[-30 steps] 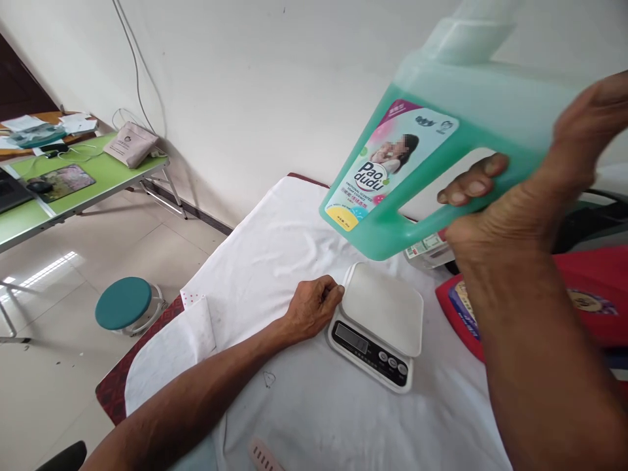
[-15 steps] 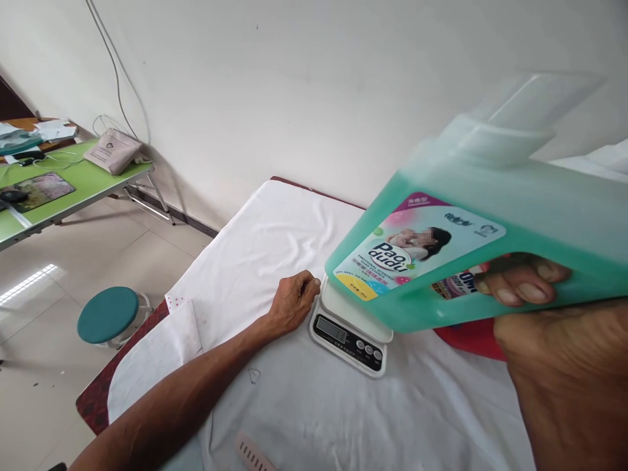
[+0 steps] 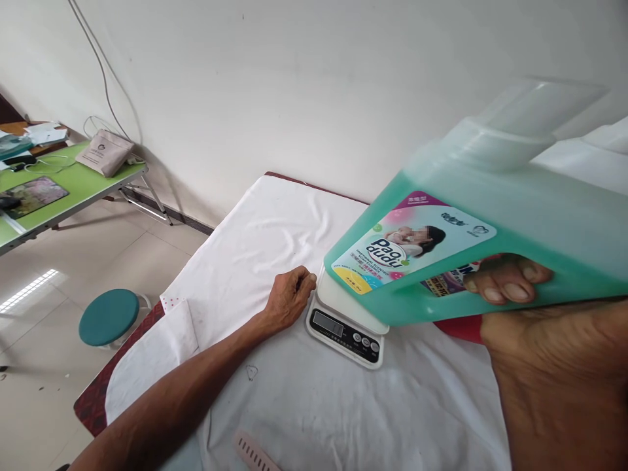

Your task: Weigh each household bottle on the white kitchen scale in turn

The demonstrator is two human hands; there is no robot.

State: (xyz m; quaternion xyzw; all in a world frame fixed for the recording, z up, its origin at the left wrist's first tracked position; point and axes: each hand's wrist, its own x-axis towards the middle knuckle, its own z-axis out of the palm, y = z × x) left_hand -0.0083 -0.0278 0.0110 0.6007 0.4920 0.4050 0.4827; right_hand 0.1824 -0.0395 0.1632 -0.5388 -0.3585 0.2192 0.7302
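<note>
A large translucent jug of green liquid laundry detergent [image 3: 363, 301] leans over a white digital kitchen scale [image 3: 346, 358]. My right hand [image 3: 510, 280] is closed round the jug's handle, with its fingers showing through the handle hole. The lower left end of the jug is over the scale's plate; whether it rests there I cannot tell. Beside the scale's left edge, my left hand [image 3: 288, 299] lies with its fingers curled in, close against the plate. What those fingers grip, if anything, is hidden. Digits on the scale's display are too faint to read.
A white cloth [image 3: 275, 222] covers the table, with a pink strap [image 3: 252, 451] at its near edge. Something red [image 3: 458, 329] lies behind the jug. At left stand a teal stool [image 3: 108, 317] and a green folding table [image 3: 93, 190] carrying a pouch [image 3: 104, 152].
My right hand and the jug's handle end have shifted slightly to the left. The view has also moved a little. Both hands keep the same hold.
</note>
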